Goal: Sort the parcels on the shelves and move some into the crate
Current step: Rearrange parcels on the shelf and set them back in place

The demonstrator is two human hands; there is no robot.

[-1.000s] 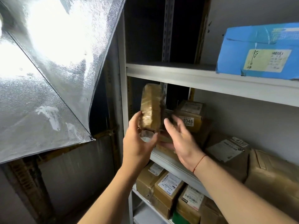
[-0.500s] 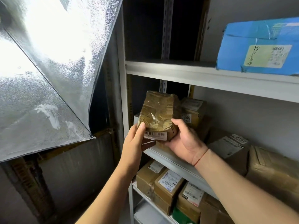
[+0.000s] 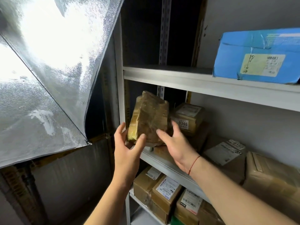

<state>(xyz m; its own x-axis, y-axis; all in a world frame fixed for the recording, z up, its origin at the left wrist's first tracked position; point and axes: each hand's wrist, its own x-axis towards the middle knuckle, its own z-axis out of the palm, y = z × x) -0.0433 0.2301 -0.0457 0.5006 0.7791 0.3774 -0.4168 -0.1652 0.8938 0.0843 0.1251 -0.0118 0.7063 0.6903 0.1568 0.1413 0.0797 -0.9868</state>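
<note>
I have a brown parcel (image 3: 150, 117) wrapped in glossy tape held up between both hands, just in front of the left end of the middle shelf (image 3: 162, 161), tilted with its top leaning away from me. My left hand (image 3: 128, 153) cups its lower left corner, thumb across the near face and fingers behind the edge. My right hand (image 3: 176, 143) takes the lower right side, thumb pressed on the front and fingers curled round the back. Both hands are grasping the parcel; neither is free.

From the creased, uneven wrap I judge it to be a soft or loosely packed bundle rather than a stiff box, and probably light, since it sits easily in the fingers. The tape looks slick, so I would keep a palm under the bottom edge and not rely on a pinch at the sides. The corners look firmer than the faces, so those are the better places to hold.

Behind it on the same shelf stands a small cardboard box (image 3: 188, 118) with a label reading 0346, and further right lie a flat labelled parcel (image 3: 225, 153) and a large taped box (image 3: 272, 177). A blue box (image 3: 259, 56) sits on the shelf above, and more labelled boxes (image 3: 167, 190) fill the shelf below. A silvery reflector sheet (image 3: 48, 70) hangs at the left. I see no crate here.
</note>
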